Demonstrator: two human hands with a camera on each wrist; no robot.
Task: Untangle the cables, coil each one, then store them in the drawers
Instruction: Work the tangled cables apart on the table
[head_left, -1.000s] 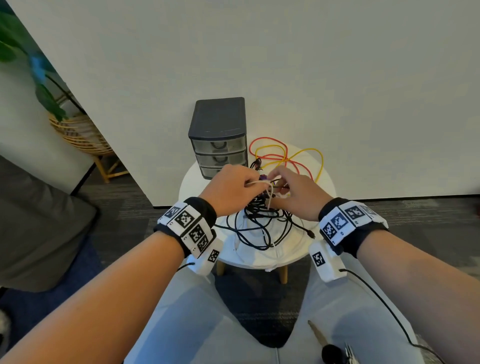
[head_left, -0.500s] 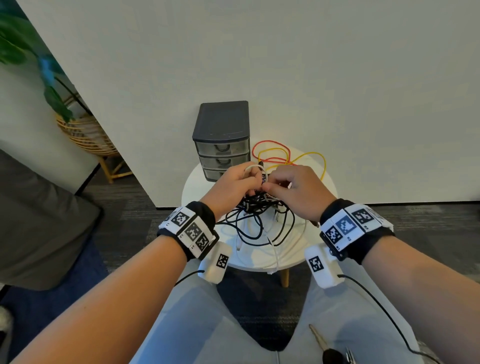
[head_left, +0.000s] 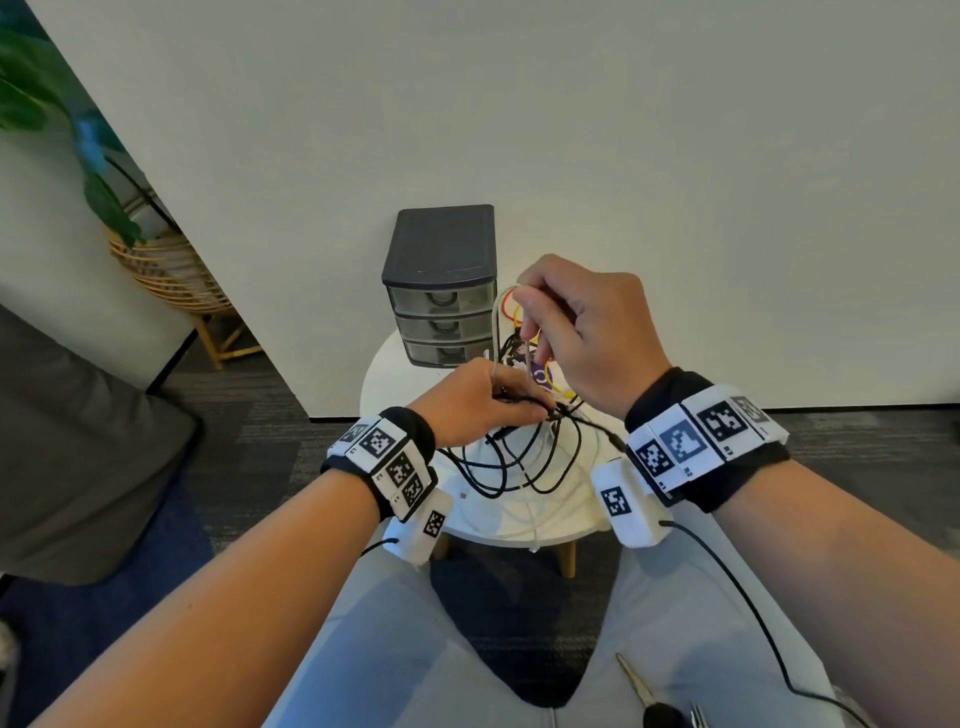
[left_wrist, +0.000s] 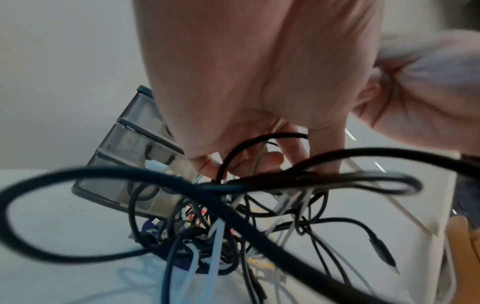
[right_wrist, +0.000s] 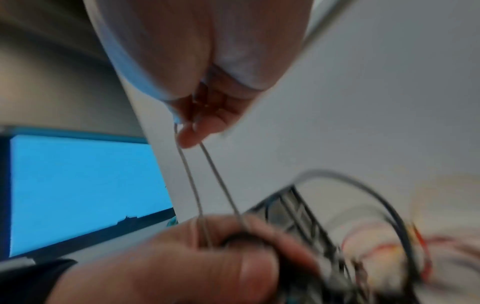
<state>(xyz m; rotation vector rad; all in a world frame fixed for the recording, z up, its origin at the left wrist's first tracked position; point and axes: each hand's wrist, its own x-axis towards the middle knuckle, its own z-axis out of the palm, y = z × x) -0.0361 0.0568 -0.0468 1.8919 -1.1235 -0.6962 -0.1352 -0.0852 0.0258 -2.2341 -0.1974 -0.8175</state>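
A tangle of black cables (head_left: 519, 467), with white, red and yellow ones mixed in, lies on a round white table (head_left: 395, 384). My left hand (head_left: 540, 413) grips the black strands at the top of the tangle (left_wrist: 259, 179), low over the table. My right hand (head_left: 530, 317) is raised above it and pinches a loop of thin white cable (head_left: 527, 358). In the right wrist view the fingertips (right_wrist: 189, 135) hold two taut strands of white cable (right_wrist: 215, 174) that run down into the left hand (right_wrist: 207, 257). A grey three-drawer unit (head_left: 441, 291) stands behind, drawers closed.
The wall stands right behind the table. A wicker plant stand (head_left: 171, 275) and a grey cushion (head_left: 67, 441) are at the left. Keys (head_left: 654, 701) lie on my lap. White cables (head_left: 535, 514) hang over the table's near edge.
My right hand has risen from the tangle toward the drawers, drawing the thin white cable up taut. My left hand has stayed low, holding the black strands.
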